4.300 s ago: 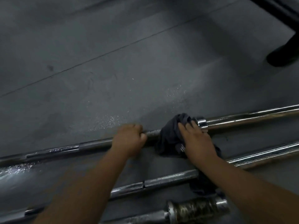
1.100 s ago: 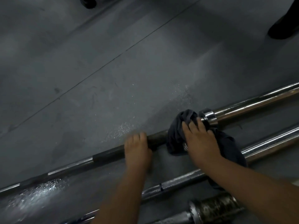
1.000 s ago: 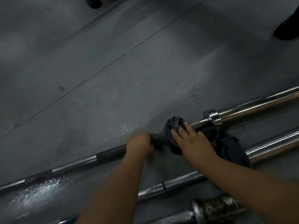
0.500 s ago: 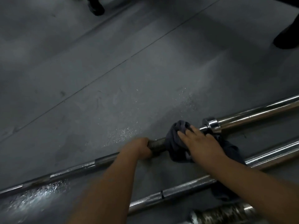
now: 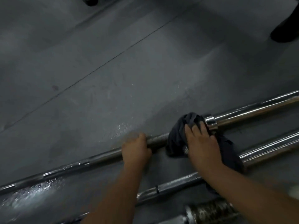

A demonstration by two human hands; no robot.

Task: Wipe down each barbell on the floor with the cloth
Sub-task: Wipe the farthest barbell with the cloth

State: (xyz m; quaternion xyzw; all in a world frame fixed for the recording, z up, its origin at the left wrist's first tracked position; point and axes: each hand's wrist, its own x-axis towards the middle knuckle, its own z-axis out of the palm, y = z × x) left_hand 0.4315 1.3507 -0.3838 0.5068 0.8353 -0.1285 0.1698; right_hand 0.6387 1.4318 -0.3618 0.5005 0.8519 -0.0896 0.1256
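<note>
Three barbells lie side by side on the grey floor. The far barbell runs from lower left to upper right, with a shiny collar and sleeve at the right. My left hand grips its dark shaft. Just right of it, my right hand presses a dark cloth around the shaft, right against the collar. The cloth trails down over the second barbell. A rusty sleeve of the third barbell shows at the bottom edge.
Wet spray marks glisten on the floor at lower left and beside the far bar. A dark shoe stands at the upper right and another dark shoe at the top edge. Floor seams run diagonally.
My right hand has slid the cloth right along the far shaft, back up against the collar. My left hand keeps its grip on the shaft. The view has shifted slightly.
</note>
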